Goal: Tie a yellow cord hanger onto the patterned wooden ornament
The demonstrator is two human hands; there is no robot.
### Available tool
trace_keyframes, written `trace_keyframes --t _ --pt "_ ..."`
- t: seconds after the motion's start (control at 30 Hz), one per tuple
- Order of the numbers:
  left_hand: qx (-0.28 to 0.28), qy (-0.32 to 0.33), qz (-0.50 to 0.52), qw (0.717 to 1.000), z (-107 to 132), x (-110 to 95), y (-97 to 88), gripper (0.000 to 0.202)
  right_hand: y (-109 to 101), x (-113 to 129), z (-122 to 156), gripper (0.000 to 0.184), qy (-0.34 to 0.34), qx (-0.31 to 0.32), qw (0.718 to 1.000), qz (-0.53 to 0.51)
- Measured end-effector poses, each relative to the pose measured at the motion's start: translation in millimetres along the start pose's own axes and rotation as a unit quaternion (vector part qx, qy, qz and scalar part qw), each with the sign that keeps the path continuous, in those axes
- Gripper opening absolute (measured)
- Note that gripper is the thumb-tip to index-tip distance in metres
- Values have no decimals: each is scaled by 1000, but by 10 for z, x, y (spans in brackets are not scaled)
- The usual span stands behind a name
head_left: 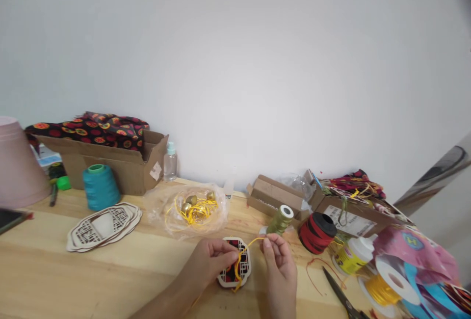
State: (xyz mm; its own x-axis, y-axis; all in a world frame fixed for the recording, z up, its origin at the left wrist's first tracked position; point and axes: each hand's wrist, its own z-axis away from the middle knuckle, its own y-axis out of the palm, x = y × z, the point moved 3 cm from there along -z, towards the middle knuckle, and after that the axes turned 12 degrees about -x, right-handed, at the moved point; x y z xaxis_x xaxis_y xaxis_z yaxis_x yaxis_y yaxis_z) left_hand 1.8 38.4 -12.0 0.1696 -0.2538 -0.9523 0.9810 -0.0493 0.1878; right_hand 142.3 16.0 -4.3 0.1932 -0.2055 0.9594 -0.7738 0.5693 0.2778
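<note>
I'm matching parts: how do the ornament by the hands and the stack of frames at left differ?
The ornament shows red and black behind its lattice; the stack shows no red. Yellow cord crosses the ornament; none lies on the stack. Both have pale rims and cut-out lattice.

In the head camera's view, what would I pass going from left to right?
Pink tapering object, teal thread cone, clear plastic bag, left hand, fretwork plaque, right hand, red-and-black spool, yellow-labelled squeeze bottle, yellow cord spool.
</note>
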Motion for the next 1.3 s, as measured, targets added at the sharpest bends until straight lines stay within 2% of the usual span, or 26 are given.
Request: trace_keyframes --t 0.1,0.2,0.27,0.47,0.73,1.07,1.3 --pt "14 -1 15 1000 -15 26 -11 24 -20 84 1 18 -128 4 989 73" --pt "33 0 49 998 -15 16 6 23 31 147 48 12 -271 94 941 181" --pt "38 -3 75 996 5 -23 27 22 60 134 70 8 -310 136 912 232" --pt "18 -46 98 994 62 -117 66 22 85 73 58 12 -314 139 902 263" --pt "38 4 74 997 -27 10 8 22 126 111 72 13 -306 129 911 247" --pt "50 17 66 996 93 -91 55 28 135 125 79 20 -275 132 927 217" --pt "23 30 58 998 143 -162 65 27 155 71 50 25 -275 124 936 182"
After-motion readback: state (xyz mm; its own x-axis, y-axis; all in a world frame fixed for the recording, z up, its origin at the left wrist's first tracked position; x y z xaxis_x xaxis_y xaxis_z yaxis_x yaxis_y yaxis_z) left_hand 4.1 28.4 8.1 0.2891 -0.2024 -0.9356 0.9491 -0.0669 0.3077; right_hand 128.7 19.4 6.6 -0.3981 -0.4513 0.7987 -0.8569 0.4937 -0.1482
